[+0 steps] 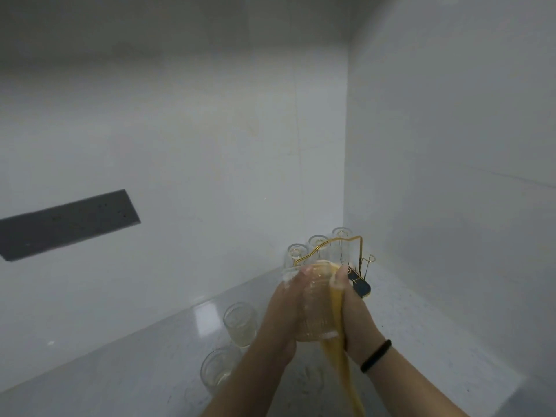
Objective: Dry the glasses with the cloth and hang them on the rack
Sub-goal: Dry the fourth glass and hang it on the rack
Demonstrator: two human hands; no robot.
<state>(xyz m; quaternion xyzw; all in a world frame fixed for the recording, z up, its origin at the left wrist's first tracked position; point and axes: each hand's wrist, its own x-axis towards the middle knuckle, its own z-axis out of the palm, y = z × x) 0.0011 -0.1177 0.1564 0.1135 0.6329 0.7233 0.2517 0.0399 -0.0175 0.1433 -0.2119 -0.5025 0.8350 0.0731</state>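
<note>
A clear ribbed glass (316, 308) is held between both hands above the counter. My left hand (278, 314) grips its left side. My right hand (355, 314) presses a yellow cloth (338, 335) against its right side; the cloth hangs down past my wrist. Behind the hands, in the corner, stands a gold wire rack (358, 251) with three glasses (318, 245) upside down on it. Two more glasses stand upright on the counter to the left, one further back (240, 323) and one nearer (218, 368).
The pale counter (150, 371) runs into a corner of white walls. A dark socket panel (66, 224) is set in the left wall. The rack has a dark base (361, 285). A black band circles my right wrist (376, 355).
</note>
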